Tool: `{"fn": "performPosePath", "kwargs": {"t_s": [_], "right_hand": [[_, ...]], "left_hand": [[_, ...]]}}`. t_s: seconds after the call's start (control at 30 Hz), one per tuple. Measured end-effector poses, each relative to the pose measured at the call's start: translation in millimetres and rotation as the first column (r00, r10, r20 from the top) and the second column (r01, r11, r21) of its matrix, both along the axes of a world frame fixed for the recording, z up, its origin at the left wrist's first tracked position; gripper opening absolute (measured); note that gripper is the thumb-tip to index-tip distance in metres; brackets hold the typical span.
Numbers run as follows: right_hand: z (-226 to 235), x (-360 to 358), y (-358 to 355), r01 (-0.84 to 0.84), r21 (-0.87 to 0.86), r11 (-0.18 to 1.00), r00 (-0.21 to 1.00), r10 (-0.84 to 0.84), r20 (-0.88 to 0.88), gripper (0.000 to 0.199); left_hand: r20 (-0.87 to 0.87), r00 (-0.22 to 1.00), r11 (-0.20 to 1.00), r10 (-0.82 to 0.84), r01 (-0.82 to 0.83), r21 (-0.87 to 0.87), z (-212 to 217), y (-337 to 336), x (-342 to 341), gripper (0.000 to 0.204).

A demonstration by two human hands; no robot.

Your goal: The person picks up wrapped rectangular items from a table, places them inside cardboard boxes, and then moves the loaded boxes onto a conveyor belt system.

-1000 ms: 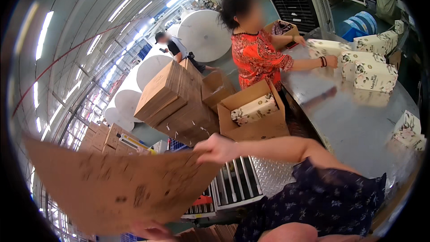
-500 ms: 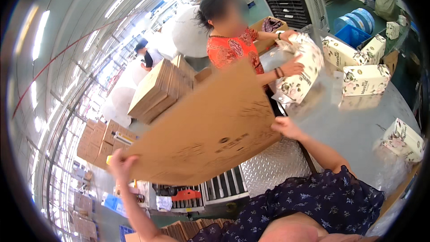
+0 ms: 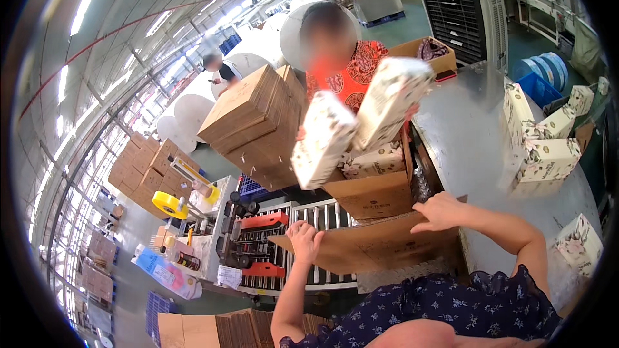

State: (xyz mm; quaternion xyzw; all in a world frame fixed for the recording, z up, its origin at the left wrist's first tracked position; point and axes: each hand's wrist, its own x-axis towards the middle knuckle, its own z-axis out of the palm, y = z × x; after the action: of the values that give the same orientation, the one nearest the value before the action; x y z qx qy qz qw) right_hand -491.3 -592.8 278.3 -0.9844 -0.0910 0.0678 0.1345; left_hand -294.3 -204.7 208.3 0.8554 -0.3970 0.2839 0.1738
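Low in front of me is a brown cardboard carton (image 3: 380, 245), seen at a steep slant with a long panel toward me. My left hand (image 3: 304, 241) is closed on its left end. My right hand (image 3: 440, 211) grips its upper edge near the right end, thumb and fingers bent over the board. Just beyond stands an open carton (image 3: 371, 198) with a floral package (image 3: 377, 161) inside. Above that carton a co-worker in a red patterned top holds two white floral packages, a left one (image 3: 325, 138) and a right one (image 3: 394, 100), both blurred.
A roller conveyor (image 3: 325, 219) with a red-and-black taping machine (image 3: 261, 238) lies at left. Floral boxes (image 3: 548, 160) stand on the grey table (image 3: 454, 132) at right. Stacked cartons (image 3: 251, 116) rise behind the conveyor; flat cardboard (image 3: 238, 328) lies below.
My hands have brought the carton down and tilted it; my left hand moved right, closer to my right. The co-worker has lifted two packages off the table side and over the open carton.
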Motion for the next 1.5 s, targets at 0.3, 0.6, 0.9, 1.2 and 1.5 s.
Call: {"fn": "performPosePath", "kwargs": {"t_s": [0.3, 0.6, 0.9, 1.2, 1.5], "right_hand": [[-28.1, 21.6, 10.9, -0.103, 0.374, 0.922, 0.836, 0.284, -0.469, 0.085], [-39.9, 41.3, -11.3, 0.078, 0.394, 0.916, 0.880, 0.122, -0.458, 0.068], [-23.1, 32.4, -57.2, 0.612, 0.650, 0.451, 0.790, -0.314, -0.526, 0.049], [-77.8, 95.8, 123.5, -0.332, 0.176, 0.927, 0.825, 0.195, 0.531, 0.079], [-178.8, 149.1, 150.2, -0.529, -0.008, 0.849, 0.827, 0.517, 0.221, 0.069]], "left_hand": [[-0.703, 0.712, 0.301, -0.006, -0.669, -0.680, -52.2, -29.6, -48.0, 0.096], [-0.655, 0.605, 0.352, -0.453, -0.554, -0.755, -42.2, 3.2, -34.4, 0.064], [-0.983, 0.018, 0.981, -0.182, -0.064, -0.183, 120.6, 49.4, -28.3, 0.058], [-0.816, 0.451, 0.781, 0.361, 0.333, 0.529, -2.8, -43.5, -14.7, 0.098], [-0.861, 0.491, 0.643, -0.133, 0.704, 0.303, 50.6, 4.9, -98.5, 0.044]]}}
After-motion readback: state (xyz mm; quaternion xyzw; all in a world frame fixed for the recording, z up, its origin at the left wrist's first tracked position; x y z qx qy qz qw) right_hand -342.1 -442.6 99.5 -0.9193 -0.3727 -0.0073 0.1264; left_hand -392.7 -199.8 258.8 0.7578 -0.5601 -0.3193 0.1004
